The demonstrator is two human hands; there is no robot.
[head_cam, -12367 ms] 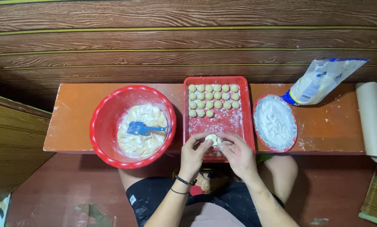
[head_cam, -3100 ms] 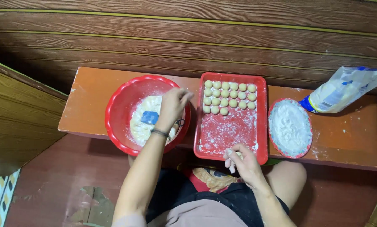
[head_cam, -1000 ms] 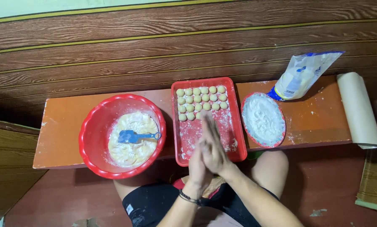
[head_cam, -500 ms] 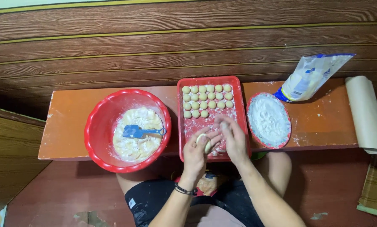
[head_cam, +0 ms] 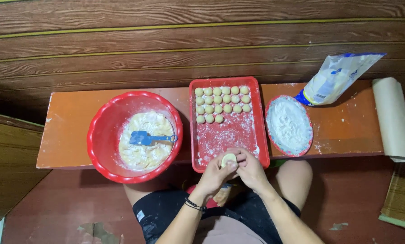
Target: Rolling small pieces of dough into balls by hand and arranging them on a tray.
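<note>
Since half a second ago both hands have drawn back to the near rim of the red tray [head_cam: 261, 135], and the dough ball [head_cam: 229, 159] now shows between the fingers. Far to the right of the hands and beyond them, a white plastic flour bag [head_cam: 335, 79] with blue and yellow print lies slumped on the orange desk [head_cam: 71, 126], beside a beige paper roll [head_cam: 393, 119]. The left hand [head_cam: 215, 174] and right hand [head_cam: 251, 169] are cupped and half closed, fingertips touching the pale, smooth, round dough ball between them. Just beyond the hands, rows of small dough balls [head_cam: 221, 103] sit at the floured tray's far end. Right of them is a red plate [head_cam: 289, 125] of white flour; left, a red bowl [head_cam: 104, 135] of sticky batter with a blue spatula [head_cam: 148, 138].
</note>
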